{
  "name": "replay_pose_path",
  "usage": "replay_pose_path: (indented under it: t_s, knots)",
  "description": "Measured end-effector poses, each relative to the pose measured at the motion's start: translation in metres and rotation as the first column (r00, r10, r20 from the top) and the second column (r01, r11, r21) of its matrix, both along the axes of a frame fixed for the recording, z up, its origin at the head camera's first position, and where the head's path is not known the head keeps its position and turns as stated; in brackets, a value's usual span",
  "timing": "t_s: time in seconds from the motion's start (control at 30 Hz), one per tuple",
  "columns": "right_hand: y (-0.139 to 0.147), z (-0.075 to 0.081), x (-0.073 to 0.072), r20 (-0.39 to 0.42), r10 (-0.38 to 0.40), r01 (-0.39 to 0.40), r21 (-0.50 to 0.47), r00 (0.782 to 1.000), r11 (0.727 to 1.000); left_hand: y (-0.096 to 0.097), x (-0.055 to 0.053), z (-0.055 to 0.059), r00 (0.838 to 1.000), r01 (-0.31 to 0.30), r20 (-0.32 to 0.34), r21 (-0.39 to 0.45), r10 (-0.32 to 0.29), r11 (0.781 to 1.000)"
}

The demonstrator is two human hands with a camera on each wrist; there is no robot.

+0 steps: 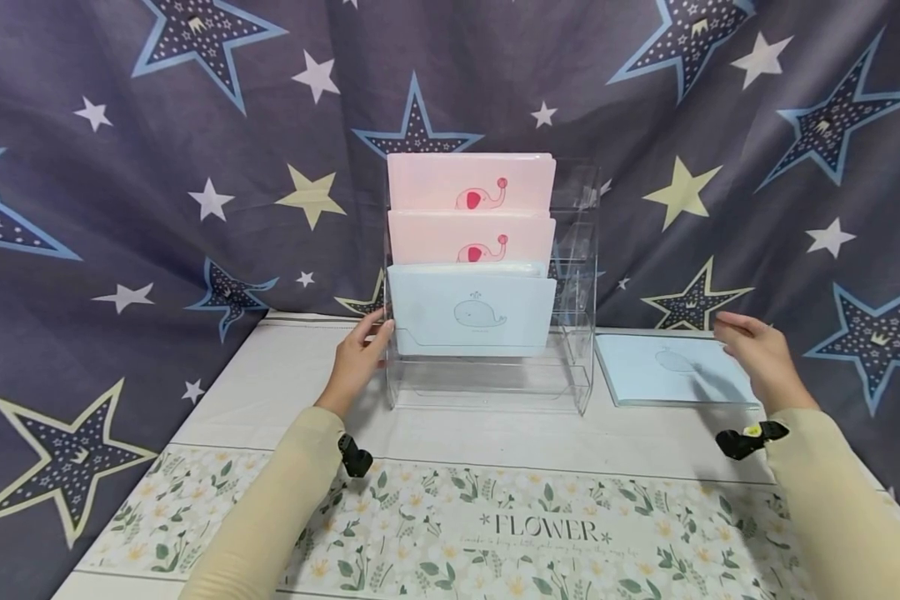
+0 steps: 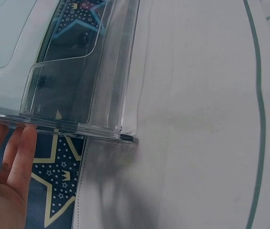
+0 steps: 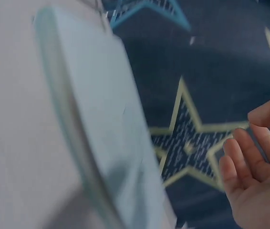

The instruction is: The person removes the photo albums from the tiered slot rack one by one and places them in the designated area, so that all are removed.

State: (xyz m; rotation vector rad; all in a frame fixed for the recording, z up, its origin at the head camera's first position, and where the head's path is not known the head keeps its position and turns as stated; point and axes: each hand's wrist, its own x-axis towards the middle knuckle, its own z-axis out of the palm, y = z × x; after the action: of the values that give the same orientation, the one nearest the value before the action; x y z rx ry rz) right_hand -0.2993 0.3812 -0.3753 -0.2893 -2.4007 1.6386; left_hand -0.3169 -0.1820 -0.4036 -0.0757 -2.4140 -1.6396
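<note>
Your left hand (image 1: 358, 354) touches the left side of the clear rack (image 1: 487, 396) with its fingers stretched out, resting on the panel rather than wrapped round it. Your right hand (image 1: 757, 350) hangs at the right end of the blue booklet stack (image 1: 645, 375), fingers loosely bent, thumb tip near the index finger, holding nothing. The right wrist view shows a gap between those fingers and the stack.

The stack lies flat on the white cloth (image 1: 660, 433), just to the right of the rack, a whale drawn on its top cover. For a clean pick-up there, it would be best to bring the thumb under the near or right edge and lay the fingers flat on top, so the covers don't slide or bend. Light steady pressure from the left hand should be enough; pushing hard could shift the thin, probably slippery plastic.

In the rack, a blue whale booklet (image 1: 472, 321) stands in front of and below two tiers of pink booklets, the middle one (image 1: 427, 237) and the top one (image 1: 427, 183), both with elephants. Nearer you lies the floral runner (image 1: 390, 517); a starry curtain (image 1: 270, 150) hangs behind everything.
</note>
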Motion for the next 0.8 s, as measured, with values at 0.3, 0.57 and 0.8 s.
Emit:
replay_pose_path:
  t_s: [0.3, 0.57, 0.8]
  knots:
    - [-0.053, 0.033, 0.002, -0.205, 0.166, -0.19, -0.103, 0.965, 0.976, 0.001, 0.0, 0.0, 1.0, 0.002, -0.005, 0.007, -0.002, 1.0]
    - [-0.101, 0.048, 0.005, -0.228, 0.335, -0.337, 0.034, 0.914, 0.941, 0.0, 0.001, 0.0, 1.0, 0.001, -0.004, -0.003, -0.001, 1.0]
    - [-0.136, 0.048, 0.0, -0.182, 0.445, -0.445, 0.041, 0.877, 0.894, 0.0, 0.001, 0.0, 1.0, -0.002, -0.005, 0.005, 0.002, 1.0]
